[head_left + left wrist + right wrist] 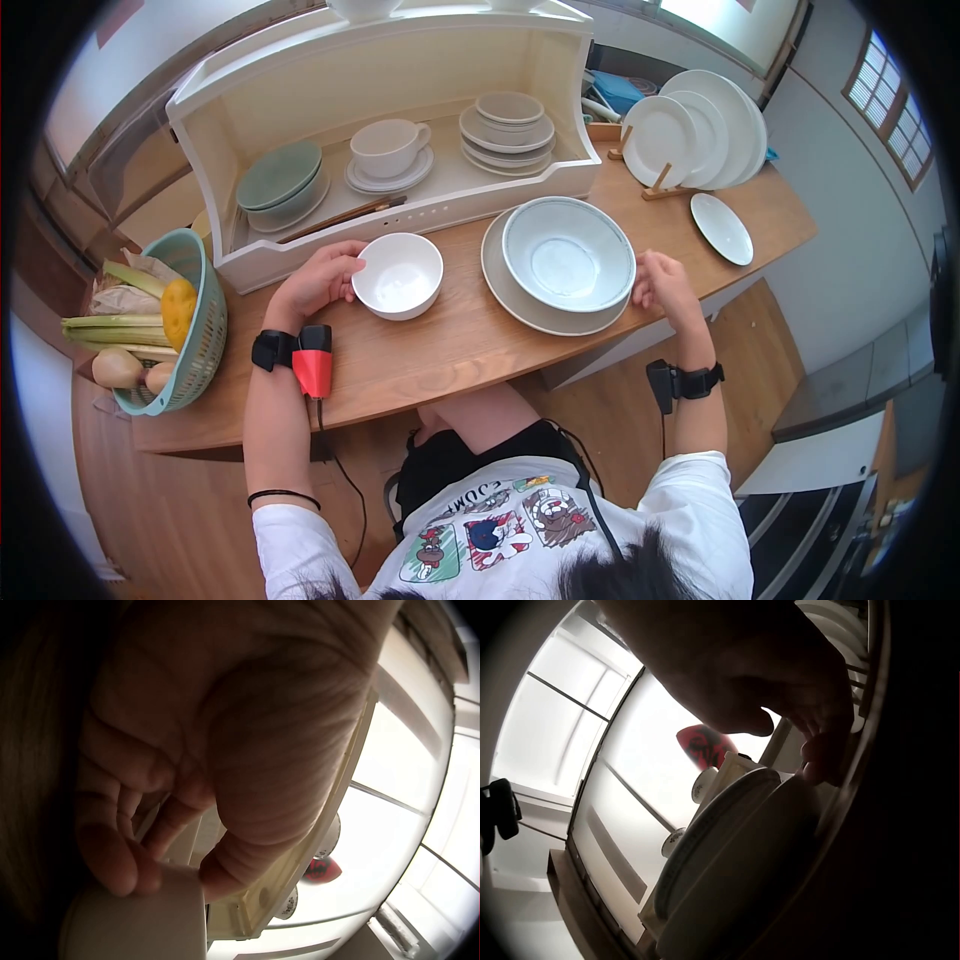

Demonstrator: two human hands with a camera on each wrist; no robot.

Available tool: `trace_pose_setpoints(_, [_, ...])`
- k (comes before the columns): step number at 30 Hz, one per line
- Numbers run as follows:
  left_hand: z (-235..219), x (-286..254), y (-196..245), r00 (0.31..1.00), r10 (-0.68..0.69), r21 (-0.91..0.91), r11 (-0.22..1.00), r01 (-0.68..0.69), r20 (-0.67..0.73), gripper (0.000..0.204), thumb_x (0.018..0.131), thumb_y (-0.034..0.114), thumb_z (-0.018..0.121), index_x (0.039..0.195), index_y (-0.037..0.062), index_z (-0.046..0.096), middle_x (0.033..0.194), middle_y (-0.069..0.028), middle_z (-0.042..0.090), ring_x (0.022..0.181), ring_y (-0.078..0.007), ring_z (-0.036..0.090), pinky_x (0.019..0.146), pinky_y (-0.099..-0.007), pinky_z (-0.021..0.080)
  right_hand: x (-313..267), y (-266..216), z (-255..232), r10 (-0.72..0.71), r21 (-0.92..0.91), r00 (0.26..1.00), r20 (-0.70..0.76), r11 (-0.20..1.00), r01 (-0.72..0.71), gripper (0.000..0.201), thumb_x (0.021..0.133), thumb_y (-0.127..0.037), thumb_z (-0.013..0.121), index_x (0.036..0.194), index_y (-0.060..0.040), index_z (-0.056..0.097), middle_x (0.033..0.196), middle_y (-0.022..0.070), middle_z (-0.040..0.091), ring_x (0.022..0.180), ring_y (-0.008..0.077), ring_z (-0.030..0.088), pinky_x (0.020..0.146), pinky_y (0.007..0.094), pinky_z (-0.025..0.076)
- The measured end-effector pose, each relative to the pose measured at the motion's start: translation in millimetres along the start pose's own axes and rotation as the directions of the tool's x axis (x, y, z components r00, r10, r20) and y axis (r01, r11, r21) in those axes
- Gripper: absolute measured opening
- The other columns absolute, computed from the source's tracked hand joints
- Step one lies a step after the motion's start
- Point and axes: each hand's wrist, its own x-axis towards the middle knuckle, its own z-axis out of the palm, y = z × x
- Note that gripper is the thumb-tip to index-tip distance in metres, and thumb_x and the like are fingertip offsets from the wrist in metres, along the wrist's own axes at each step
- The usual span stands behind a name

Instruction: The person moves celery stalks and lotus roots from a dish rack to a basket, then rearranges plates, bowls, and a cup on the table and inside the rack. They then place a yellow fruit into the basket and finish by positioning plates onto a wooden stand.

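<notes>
At the left, a small white bowl stands on the wooden table. My left hand pinches its near-left side, thumb at the rim and fingers against the outer wall; the left wrist view shows the thumb and fingertips on the bowl. To the right, a wide pale blue-white bowl sits on a large flat plate. Beside their right edge is my right hand, its fingers loosely bent. In the right wrist view, the fingertips lie right at the edge of the plate, with the thumb apart.
Behind stands a cream shelf with green bowls, a large cup and stacked dishes. A basket of vegetables is at far left. White plates stand in a rack; a small oval plate lies nearby.
</notes>
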Motion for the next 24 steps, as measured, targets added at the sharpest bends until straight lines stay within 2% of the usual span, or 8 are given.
trace_pose_setpoints(1, [-0.4,0.5,-0.2,1.0,0.0,-0.004,1.0,0.0,-0.001,0.032,0.081,0.016,0.055,0.108,-0.0012,0.05,0.08,-0.0014,0.056,0.061,-0.0053,0.053,0.051,-0.0176,0.045,-1.5,-3.4,-0.5,0.001,-0.003,1.0,0.002,1.0,-0.001,0.039,0.093,-0.032,0.036,0.097,0.003,0.051,0.066,0.0031,0.057,0.046,0.008,0.051,0.04,0.0173,0.038])
trace_pose_setpoints(2, [-0.8,0.9,-0.3,1.0,-0.003,-0.006,1.0,0.003,0.004,0.032,0.081,0.016,0.055,0.108,-0.0012,0.05,0.08,-0.0014,0.056,0.061,-0.0054,0.053,0.051,-0.0176,0.045,-5.5,-10.7,0.1,0.126,0.007,0.983,0.136,0.992,-0.128,0.033,0.092,-0.027,0.038,0.096,0.0034,0.051,0.066,0.0045,0.056,0.047,0.009,0.052,0.041,0.0181,0.04])
trace_pose_setpoints(3, [-1.1,0.8,-0.4,1.0,-0.004,-0.008,1.0,0.004,0.009,0.032,0.081,0.016,0.054,0.108,-0.0011,0.05,0.08,-0.0014,0.056,0.061,-0.0054,0.053,0.051,-0.0177,0.046,-8.3,-16.7,0.9,0.244,-0.001,0.932,0.267,0.968,-0.253,0.028,0.09,-0.022,0.041,0.095,0.0038,0.051,0.066,0.0059,0.056,0.048,0.0099,0.053,0.042,0.0188,0.041])
trace_pose_setpoints(6, [2.1,-0.8,2.5,1.0,0.0,0.007,1.0,-0.001,0.017,0.032,0.081,0.015,0.054,0.108,-0.0011,0.05,0.079,-0.0014,0.056,0.06,-0.0056,0.053,0.052,-0.0176,0.046,-10.7,-27.2,8.0,0.25,0.029,0.909,0.335,0.961,-0.275,0.019,0.088,-0.014,0.043,0.093,0.0028,0.051,0.065,0.0045,0.055,0.046,0.0097,0.052,0.041,0.0184,0.041])
trace_pose_setpoints(9, [-0.5,0.1,0.3,1.0,-0.002,-0.007,1.0,0.002,0.027,0.032,0.081,0.015,0.054,0.108,-0.0011,0.049,0.078,-0.0013,0.056,0.059,-0.0058,0.053,0.052,-0.0175,0.046,-2.0,-15.7,7.7,0.252,0.028,0.877,0.409,0.957,-0.288,0.015,0.086,-0.009,0.045,0.093,0.003,0.05,0.062,0.0035,0.054,0.046,0.0095,0.052,0.04,0.0179,0.04])
trace_pose_setpoints(18, [-1.4,-0.7,0.2,1.0,-0.012,-0.014,1.0,0.012,0.011,0.033,0.08,0.015,0.056,0.108,-0.0007,0.049,0.076,-0.0007,0.056,0.056,-0.0047,0.052,0.051,-0.0166,0.045,-12.9,-13.0,22.2,0.182,0.333,0.927,0.327,0.896,-0.293,0.016,0.085,-0.006,0.043,0.096,0.0045,0.047,0.059,0.0054,0.053,0.041,0.0109,0.05,0.033,0.0194,0.037])
trace_pose_setpoints(21, [-1.5,-0.5,-0.3,1.0,-0.007,-0.01,1.0,0.008,0.014,0.036,0.079,0.014,0.054,0.11,-0.0017,0.048,0.078,-0.0002,0.056,0.056,-0.0043,0.052,0.05,-0.016,0.045,-23.2,-33.1,22.7,0.139,0.339,0.954,0.266,0.913,-0.227,0.015,0.086,-0.006,0.042,0.095,0.0042,0.048,0.059,0.006,0.054,0.04,0.0108,0.05,0.033,0.0191,0.038])
trace_pose_setpoints(24, [-0.3,-1.6,-0.4,1.0,0.002,-0.011,1.0,-0.002,0.008,0.035,0.079,0.013,0.054,0.11,-0.0017,0.049,0.077,-0.0004,0.056,0.056,-0.0044,0.052,0.05,-0.0161,0.045,-32.8,-79.2,23.7,0.036,0.37,0.965,0.259,0.919,-0.134,0.017,0.086,-0.008,0.04,0.09,0.0049,0.05,0.06,0.0067,0.055,0.04,0.0103,0.051,0.035,0.0183,0.041])
